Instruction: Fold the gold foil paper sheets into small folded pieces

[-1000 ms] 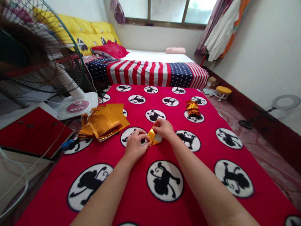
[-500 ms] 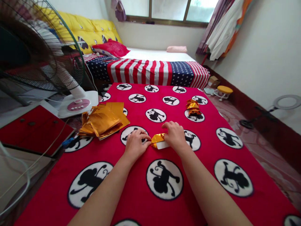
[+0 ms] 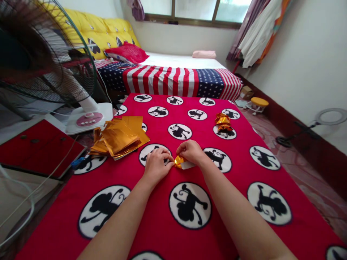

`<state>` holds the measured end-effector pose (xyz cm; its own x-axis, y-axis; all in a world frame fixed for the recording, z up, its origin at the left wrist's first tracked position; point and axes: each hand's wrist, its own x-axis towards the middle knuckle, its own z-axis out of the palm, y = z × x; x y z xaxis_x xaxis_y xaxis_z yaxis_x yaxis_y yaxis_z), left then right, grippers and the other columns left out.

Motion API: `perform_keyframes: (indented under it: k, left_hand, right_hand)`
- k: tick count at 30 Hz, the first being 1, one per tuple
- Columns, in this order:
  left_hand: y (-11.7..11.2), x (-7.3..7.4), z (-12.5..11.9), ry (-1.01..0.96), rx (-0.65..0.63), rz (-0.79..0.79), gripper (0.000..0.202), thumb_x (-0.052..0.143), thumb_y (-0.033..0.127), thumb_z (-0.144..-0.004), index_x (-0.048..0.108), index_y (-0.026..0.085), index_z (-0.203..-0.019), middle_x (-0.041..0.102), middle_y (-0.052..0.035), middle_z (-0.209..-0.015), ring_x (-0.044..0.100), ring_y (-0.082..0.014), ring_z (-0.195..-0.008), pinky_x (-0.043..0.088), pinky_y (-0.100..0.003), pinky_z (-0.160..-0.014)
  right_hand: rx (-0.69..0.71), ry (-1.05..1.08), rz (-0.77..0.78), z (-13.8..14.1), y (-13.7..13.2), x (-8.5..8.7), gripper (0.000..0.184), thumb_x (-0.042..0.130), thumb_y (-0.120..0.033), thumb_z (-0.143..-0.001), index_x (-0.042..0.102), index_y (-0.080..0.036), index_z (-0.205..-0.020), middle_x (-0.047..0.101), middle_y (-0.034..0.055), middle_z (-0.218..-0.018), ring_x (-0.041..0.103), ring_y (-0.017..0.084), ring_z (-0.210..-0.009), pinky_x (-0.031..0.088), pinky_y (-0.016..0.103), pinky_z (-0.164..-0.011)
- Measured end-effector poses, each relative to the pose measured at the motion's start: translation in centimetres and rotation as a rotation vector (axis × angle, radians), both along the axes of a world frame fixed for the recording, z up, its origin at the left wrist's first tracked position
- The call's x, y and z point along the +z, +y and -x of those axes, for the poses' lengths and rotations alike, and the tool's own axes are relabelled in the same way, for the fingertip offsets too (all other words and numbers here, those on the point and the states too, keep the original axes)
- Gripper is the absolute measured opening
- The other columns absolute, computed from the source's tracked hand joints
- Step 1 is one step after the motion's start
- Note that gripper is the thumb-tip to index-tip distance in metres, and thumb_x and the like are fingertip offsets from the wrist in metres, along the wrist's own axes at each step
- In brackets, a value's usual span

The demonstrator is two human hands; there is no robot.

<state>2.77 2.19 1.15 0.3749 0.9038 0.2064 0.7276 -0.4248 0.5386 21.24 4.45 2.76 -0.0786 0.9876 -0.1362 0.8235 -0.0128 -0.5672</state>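
Observation:
A small piece of gold foil paper (image 3: 179,161), partly folded and with a white underside showing, lies on the red cloth (image 3: 151,227) between my hands. My left hand (image 3: 158,162) pinches its left end between thumb and fingertips. Over its right part bends my right hand (image 3: 190,151), fingers curled and closed on the paper's upper edge; the hand hides much of that side. Left of my hands spreads a loose pile of flat gold sheets (image 3: 120,139). Folded gold paper pieces (image 3: 223,122) stand bunched together at the far right of the cloth.
A running fan (image 3: 88,117) stands by the cloth's left edge, near a red box (image 3: 40,148). Behind is a bed with a striped, starred cover (image 3: 168,79). To the right are a yellow stool (image 3: 259,102) and a ring-shaped stand (image 3: 330,117) on the floor.
My right hand has slid left along the folded paper toward my left hand, its fingers curling in more. Less gold shows now. My left hand has stayed in place.

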Motion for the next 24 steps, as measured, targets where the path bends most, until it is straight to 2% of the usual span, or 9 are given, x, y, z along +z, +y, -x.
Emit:
perform_keyframes:
  k: [4,7,8,11,15,20,24]
  left_hand:
    - [-0.1,0.0,0.0,0.000,-0.001,-0.002,0.005,0.073,0.028,-0.075,0.076,0.029,-0.079,0.067,-0.0018,-0.101,0.059,-0.0233,-0.101,0.042,-0.039,-0.087]
    - [0.0,-0.1,0.0,-0.003,-0.011,-0.007,0.007,0.073,0.029,-0.075,0.076,0.030,-0.081,0.067,-0.0015,-0.101,0.059,-0.0233,-0.101,0.042,-0.039,-0.087]
    - [0.0,-0.2,0.0,-0.003,-0.011,-0.009,0.007,0.072,0.029,-0.076,0.076,0.030,-0.081,0.067,-0.0016,-0.100,0.059,-0.0235,-0.101,0.042,-0.039,-0.087]
    - [0.1,-0.3,0.1,0.004,-0.004,-0.013,0.008,0.072,0.031,-0.076,0.076,0.029,-0.082,0.067,-0.0019,-0.101,0.059,-0.0241,-0.100,0.042,-0.040,-0.085]
    - [0.0,-0.2,0.1,0.005,-0.010,-0.006,0.007,0.071,0.028,-0.076,0.076,0.030,-0.080,0.067,-0.0012,-0.101,0.058,-0.0235,-0.100,0.041,-0.040,-0.085]
    - [-0.1,0.1,0.0,0.000,-0.016,0.007,0.007,0.072,0.029,-0.076,0.077,0.030,-0.080,0.067,-0.0017,-0.101,0.058,-0.0232,-0.101,0.041,-0.040,-0.087]
    - [-0.2,0.1,0.0,-0.004,-0.010,0.013,0.008,0.072,0.029,-0.076,0.077,0.030,-0.081,0.067,-0.0020,-0.101,0.058,-0.0231,-0.101,0.040,-0.039,-0.087]
  right_hand:
    - [-0.049,0.030,-0.039,0.0,-0.1,0.2,0.026,0.061,-0.008,-0.069,0.078,-0.022,-0.083,0.075,-0.0014,-0.076,0.065,0.013,-0.071,0.043,0.019,-0.063]
    - [-0.129,0.054,-0.150,0.7,-1.5,0.9,0.015,0.066,-0.017,-0.072,0.074,-0.020,-0.085,0.074,-0.0004,-0.081,0.063,0.013,-0.074,0.042,0.021,-0.064]
    - [-0.118,0.058,-0.197,1.0,-2.2,1.1,0.010,0.070,-0.023,-0.073,0.073,-0.020,-0.082,0.073,-0.0003,-0.083,0.063,0.014,-0.076,0.042,0.021,-0.065]
    - [0.030,0.003,-0.265,1.8,-4.1,1.6,0.009,0.073,-0.031,-0.075,0.071,-0.022,-0.074,0.071,-0.0014,-0.079,0.061,0.014,-0.075,0.038,0.023,-0.065]
    - [0.093,-0.138,-0.244,1.9,-5.6,1.2,0.007,0.074,-0.028,-0.076,0.071,-0.023,-0.072,0.071,-0.0008,-0.078,0.061,0.015,-0.075,0.035,0.026,-0.067]
    - [0.056,-0.173,-0.190,0.9,-6.6,0.5,0.003,0.072,-0.024,-0.076,0.070,-0.023,-0.074,0.072,-0.0007,-0.083,0.062,0.015,-0.076,0.035,0.025,-0.067]
    - [0.038,-0.260,-0.161,0.4,-7.5,1.1,0.006,0.070,-0.022,-0.076,0.070,-0.023,-0.071,0.073,0.0009,-0.084,0.063,0.016,-0.078,0.036,0.027,-0.067]
